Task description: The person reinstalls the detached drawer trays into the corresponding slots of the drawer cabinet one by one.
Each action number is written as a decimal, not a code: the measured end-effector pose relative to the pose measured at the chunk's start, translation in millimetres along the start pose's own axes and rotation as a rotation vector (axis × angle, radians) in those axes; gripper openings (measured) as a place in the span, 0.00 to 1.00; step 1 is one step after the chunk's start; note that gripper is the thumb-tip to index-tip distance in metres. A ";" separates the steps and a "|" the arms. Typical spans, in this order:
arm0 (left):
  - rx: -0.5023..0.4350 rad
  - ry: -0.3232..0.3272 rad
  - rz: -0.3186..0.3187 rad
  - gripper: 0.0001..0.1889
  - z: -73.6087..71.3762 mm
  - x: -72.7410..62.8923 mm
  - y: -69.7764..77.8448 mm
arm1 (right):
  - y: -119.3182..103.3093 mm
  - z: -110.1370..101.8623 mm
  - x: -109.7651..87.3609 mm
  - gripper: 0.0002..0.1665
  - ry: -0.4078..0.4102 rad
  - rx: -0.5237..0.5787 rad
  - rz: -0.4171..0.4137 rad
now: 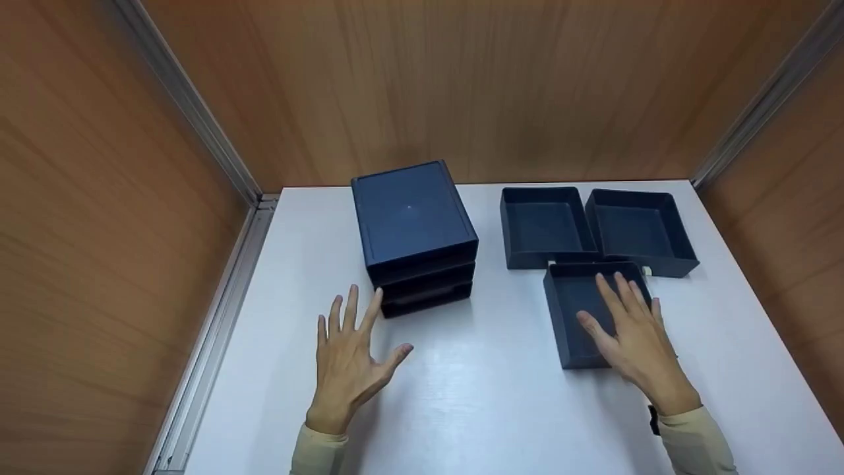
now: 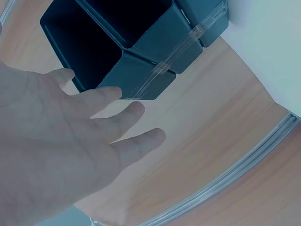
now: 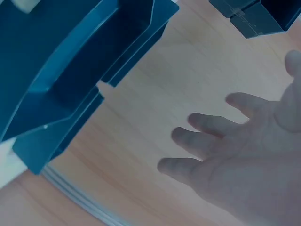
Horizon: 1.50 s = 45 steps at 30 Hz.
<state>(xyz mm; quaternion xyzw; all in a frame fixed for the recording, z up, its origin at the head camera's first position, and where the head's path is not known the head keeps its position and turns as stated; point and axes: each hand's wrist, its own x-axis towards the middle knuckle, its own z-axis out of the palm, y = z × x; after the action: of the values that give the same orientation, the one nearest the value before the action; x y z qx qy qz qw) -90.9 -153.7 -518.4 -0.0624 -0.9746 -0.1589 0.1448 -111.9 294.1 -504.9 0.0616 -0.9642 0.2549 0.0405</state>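
Note:
A dark blue drawer cabinet (image 1: 415, 214) stands left of centre on the white table, its open slots stacked one above another on the near side. My left hand (image 1: 346, 369) hovers in front of its lower left corner, fingers spread and holding nothing. Clear tape (image 2: 174, 56) runs along the cabinet's side in the left wrist view. To the right, my right hand (image 1: 636, 346) is held over a dark drawer (image 1: 572, 313), fingers extended, nothing in its grasp. Behind that drawer lie two more drawers, a left one (image 1: 542, 224) and a right one (image 1: 639, 231), all with their hollow sides up.
Wooden panels rise at the back (image 1: 514, 86), the left (image 1: 99, 231) and the right (image 1: 791, 251). Metal rails (image 1: 224, 316) line the panels' edges. Small pale tabs (image 1: 647, 271) show between the front drawer and those behind it. The white table (image 1: 461, 396) extends toward me.

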 end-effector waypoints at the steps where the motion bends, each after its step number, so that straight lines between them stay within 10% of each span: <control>1: -0.003 0.005 -0.004 0.52 0.0 0.4 -0.5 | -1.1 1.5 2.6 0.48 0.007 0.014 -0.008; 13: -0.056 0.021 -0.070 0.52 -1.2 3.5 1.0 | -17.3 18.8 28.8 0.45 0.009 0.155 -0.038; 21: -0.419 -0.027 -0.118 0.47 -3.2 16.0 2.6 | -32.9 28.6 44.1 0.42 -0.033 0.266 -0.028; 45: -0.840 0.072 -0.281 0.38 16.1 44.6 -4.9 | -89.3 66.5 91.8 0.42 -0.163 0.990 -0.044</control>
<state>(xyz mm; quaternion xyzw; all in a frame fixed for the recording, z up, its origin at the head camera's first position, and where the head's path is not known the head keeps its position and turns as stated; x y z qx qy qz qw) -138.3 -149.7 -521.0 0.0229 -0.8188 -0.5614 0.1179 -193.4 175.1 -509.1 0.1135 -0.7259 0.6754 -0.0638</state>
